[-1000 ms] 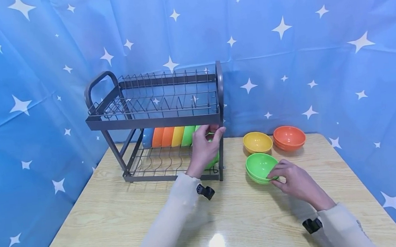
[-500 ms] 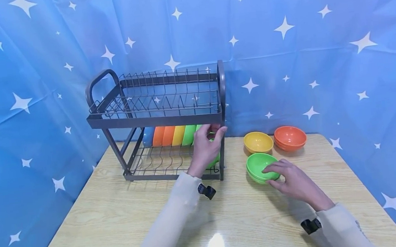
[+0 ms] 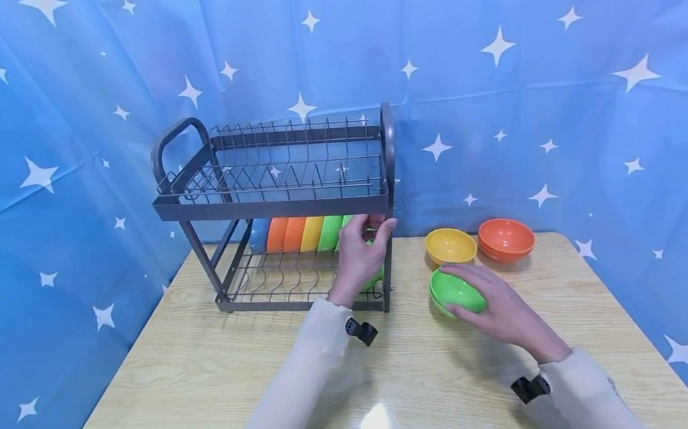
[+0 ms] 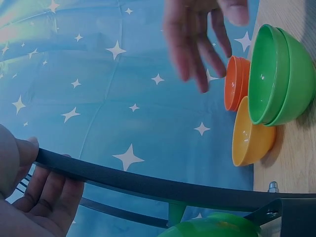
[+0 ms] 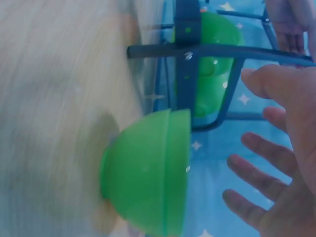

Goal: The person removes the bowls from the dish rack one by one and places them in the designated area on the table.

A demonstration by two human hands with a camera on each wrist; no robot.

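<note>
A grey two-tier dish rack (image 3: pixel 274 204) stands at the back left of the wooden table (image 3: pixel 212 396). Its lower tier holds a row of blue, orange, yellow and green bowls (image 3: pixel 311 233), all on edge. My left hand (image 3: pixel 357 255) is at the rack's right end. Thumb and fingers (image 4: pixel 44 195) curl round a dark rail (image 4: pixel 148 182), close to a green bowl (image 3: pixel 375 280) in the lower tier. My right hand (image 3: pixel 492 304) hovers with spread fingers (image 5: pixel 261 182) over two stacked green bowls (image 3: pixel 453 292) on the table. No contact with them shows in the wrist views.
A yellow bowl (image 3: pixel 450 245) and stacked orange bowls (image 3: pixel 506 238) sit just behind the green stack. The rack's upper tier holds nothing. A blue star-print curtain (image 3: pixel 560 115) closes in the back and both sides. Bare tabletop lies in front of the rack.
My right hand has slid from the near rim of the green stack up and over its top, covering more of it. My left hand has stayed at the rack.
</note>
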